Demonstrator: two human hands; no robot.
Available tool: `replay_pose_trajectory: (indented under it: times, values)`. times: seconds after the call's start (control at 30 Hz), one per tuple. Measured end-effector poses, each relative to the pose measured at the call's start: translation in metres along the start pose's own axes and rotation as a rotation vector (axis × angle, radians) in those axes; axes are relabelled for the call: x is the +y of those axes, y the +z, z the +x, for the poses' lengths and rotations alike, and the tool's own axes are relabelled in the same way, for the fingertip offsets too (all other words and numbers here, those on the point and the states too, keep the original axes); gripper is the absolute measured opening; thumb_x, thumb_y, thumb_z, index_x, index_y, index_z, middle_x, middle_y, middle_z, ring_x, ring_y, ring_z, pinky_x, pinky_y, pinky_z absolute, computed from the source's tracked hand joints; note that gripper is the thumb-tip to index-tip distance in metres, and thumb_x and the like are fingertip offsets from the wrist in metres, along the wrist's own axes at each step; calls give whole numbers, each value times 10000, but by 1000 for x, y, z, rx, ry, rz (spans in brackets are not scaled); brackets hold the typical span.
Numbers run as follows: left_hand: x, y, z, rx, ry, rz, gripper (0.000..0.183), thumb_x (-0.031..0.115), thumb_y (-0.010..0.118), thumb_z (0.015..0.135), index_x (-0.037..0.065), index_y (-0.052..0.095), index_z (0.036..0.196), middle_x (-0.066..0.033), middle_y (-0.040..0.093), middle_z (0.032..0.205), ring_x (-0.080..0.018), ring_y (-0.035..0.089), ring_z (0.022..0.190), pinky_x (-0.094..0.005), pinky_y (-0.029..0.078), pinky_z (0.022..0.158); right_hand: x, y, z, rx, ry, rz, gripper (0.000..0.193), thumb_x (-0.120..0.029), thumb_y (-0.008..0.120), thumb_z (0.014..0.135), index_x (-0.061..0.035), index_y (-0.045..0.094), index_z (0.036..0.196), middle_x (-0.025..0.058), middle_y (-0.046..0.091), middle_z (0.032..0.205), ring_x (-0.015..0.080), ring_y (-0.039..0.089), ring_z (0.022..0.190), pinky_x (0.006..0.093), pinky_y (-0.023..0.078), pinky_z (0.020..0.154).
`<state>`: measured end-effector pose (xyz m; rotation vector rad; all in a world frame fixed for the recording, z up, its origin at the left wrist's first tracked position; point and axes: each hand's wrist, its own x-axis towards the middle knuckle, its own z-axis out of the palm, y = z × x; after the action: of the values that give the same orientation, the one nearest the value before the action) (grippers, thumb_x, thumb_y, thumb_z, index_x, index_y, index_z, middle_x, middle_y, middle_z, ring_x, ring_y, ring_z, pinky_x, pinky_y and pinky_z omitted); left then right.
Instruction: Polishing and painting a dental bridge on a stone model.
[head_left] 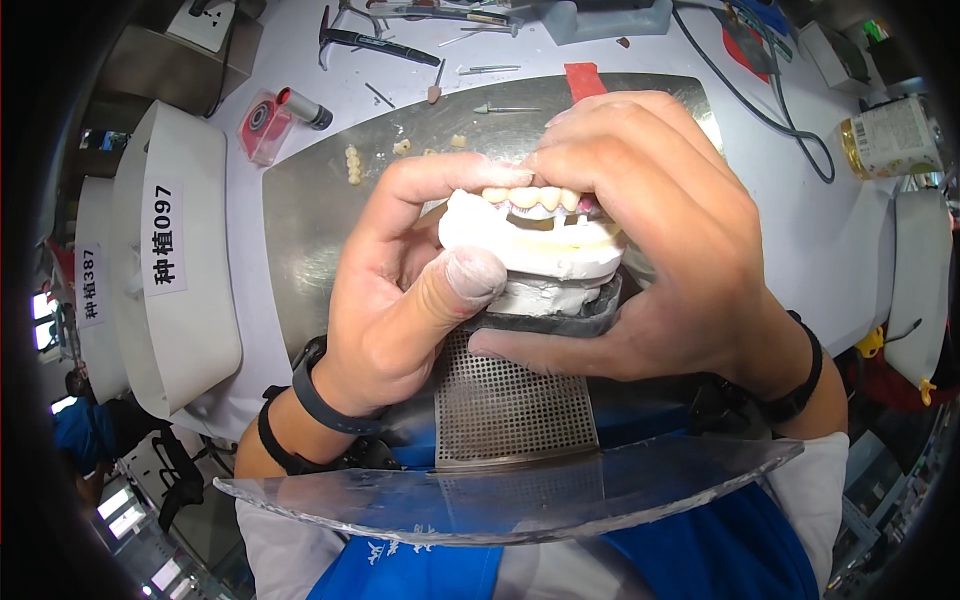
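Between both hands is a white plaster dental model (560, 258) on a black base (545, 322). A dental bridge (535, 198) of cream tooth crowns sits along its upper edge, with a pink patch at the right end. My left hand (400, 270) is closed on the model's left side, thumb on the plaster and index finger on the crowns. My right hand (680, 240) wraps round the right side, fingertips on top of the crowns and thumb under the black base. Parts of the model are hidden by the fingers.
A metal plate (310, 240) lies under the hands, bearing small tooth pieces (353, 165). Behind are a black-handled hammer (380, 45), burs and a red-capped tube (304, 108). White bins (190, 270) stand left, a jar (890, 138) right. A clear shield (510, 490) crosses in front of me.
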<state>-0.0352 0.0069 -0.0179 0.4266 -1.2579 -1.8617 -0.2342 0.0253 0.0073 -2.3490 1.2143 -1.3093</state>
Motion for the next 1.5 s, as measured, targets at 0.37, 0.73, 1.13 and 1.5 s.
replay_pose_trajectory:
  times: [0.37,0.73,1.13,1.5]
  values:
    - [-2,3,1,62,97,80,385,139,614,937,-10,439,1247,-222,503,1314,-225,557,1152,-366,459,982,0,1,2,3,-6,10,676,-374,937,481,-12,632,963,93,652,887,288,618,810,380,492,752]
    - [-1,5,-3,108,100,86,421,147,643,924,-21,427,1243,-190,584,1156,-198,583,1088,-347,480,947,1,2,2,27,-38,-1,642,-379,934,499,-11,640,935,89,649,847,271,616,759,356,490,702]
    - [2,4,-6,121,64,10,448,80,694,881,-25,437,1233,-198,580,1178,-211,584,1108,-348,475,956,1,-2,2,-7,-53,24,648,-383,938,485,-8,660,934,98,656,865,289,614,791,367,499,736]
    - [2,8,-2,81,101,16,473,50,697,863,-31,427,1244,-202,553,1200,-217,564,1130,-355,467,972,0,-4,4,18,-71,-43,643,-445,915,506,-25,659,920,86,654,836,279,617,785,370,503,737]
